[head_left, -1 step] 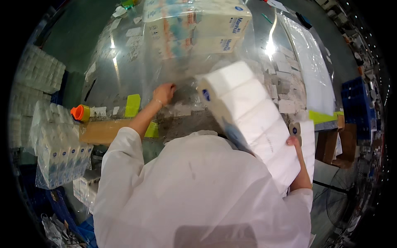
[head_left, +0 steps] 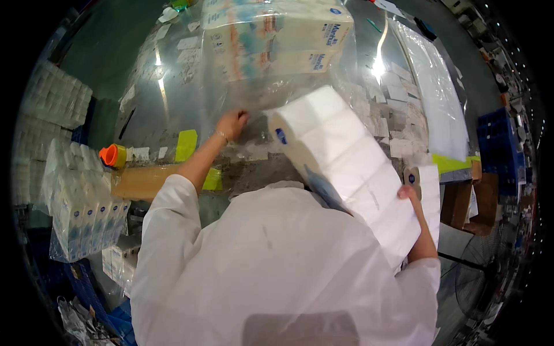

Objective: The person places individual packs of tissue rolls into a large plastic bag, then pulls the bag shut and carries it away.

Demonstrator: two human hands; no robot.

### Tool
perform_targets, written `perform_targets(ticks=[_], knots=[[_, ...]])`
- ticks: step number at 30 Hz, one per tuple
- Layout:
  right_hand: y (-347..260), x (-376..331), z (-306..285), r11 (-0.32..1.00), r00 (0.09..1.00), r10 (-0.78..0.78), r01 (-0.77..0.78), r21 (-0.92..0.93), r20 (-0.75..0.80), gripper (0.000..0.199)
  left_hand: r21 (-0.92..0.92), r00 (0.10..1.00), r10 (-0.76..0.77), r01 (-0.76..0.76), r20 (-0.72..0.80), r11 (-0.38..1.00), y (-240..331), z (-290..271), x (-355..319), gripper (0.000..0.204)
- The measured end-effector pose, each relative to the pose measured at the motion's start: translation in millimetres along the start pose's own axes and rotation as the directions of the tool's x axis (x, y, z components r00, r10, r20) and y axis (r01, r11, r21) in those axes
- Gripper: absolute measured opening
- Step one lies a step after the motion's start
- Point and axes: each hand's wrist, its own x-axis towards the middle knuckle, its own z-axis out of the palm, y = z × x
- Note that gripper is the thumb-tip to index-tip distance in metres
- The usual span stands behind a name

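My right hand [head_left: 411, 196] grips the right side of a long white pack of toilet rolls [head_left: 352, 155], its fingers partly hidden by the pack. The pack slants from my right forearm toward the table's middle, its far end near the mouth of a clear plastic bag [head_left: 213, 95]. My left hand [head_left: 232, 125] is closed, pinching the near edge of this bag. Inside the bag's far part lie several printed tissue packs [head_left: 277, 43], stacked together. A second toilet roll pack [head_left: 428, 184] stands beside my right hand.
Orange tape dispenser [head_left: 113, 155] and a cardboard strip [head_left: 144, 181] lie at the table's near left. A stack of clear plastic bags [head_left: 433, 92] lies at the right. Bagged packs [head_left: 86, 213] stand left of the table. Blue crates [head_left: 497, 150] and an open carton [head_left: 482, 199] are at the right.
The far end of the toilet roll pack has shifted slightly left, toward the bag. My left hand has moved a little right and away from me.
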Motion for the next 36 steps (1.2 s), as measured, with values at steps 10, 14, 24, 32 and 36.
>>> perform_targets(ticks=[10,14,24,32,36], knots=[[-25,128,77,0.983,0.970,0.166,-0.148,-0.110,0.177,0.032,-0.341,0.952,0.287,-0.306,-0.105,0.889,163,-95,-41,0.020],[-2,124,74,0.976,0.977,-0.213,0.213,0.033,-0.003,0.035,-0.255,0.924,0.365,-0.383,-0.115,0.888,151,-98,-78,0.015],[-57,119,167,0.860,0.855,-0.434,0.487,0.154,-0.284,0.047,-0.271,0.870,0.447,-0.491,-0.209,0.828,149,-71,-104,0.008],[-35,240,178,0.567,0.669,-0.729,0.709,-0.420,0.146,0.033,-0.236,0.923,0.361,-0.384,-0.135,0.893,140,-69,-103,0.008],[-12,211,87,0.686,0.791,-0.611,0.507,-0.522,-0.034,0.032,-0.180,0.937,0.344,-0.349,-0.062,0.920,124,-47,-89,0.012]])
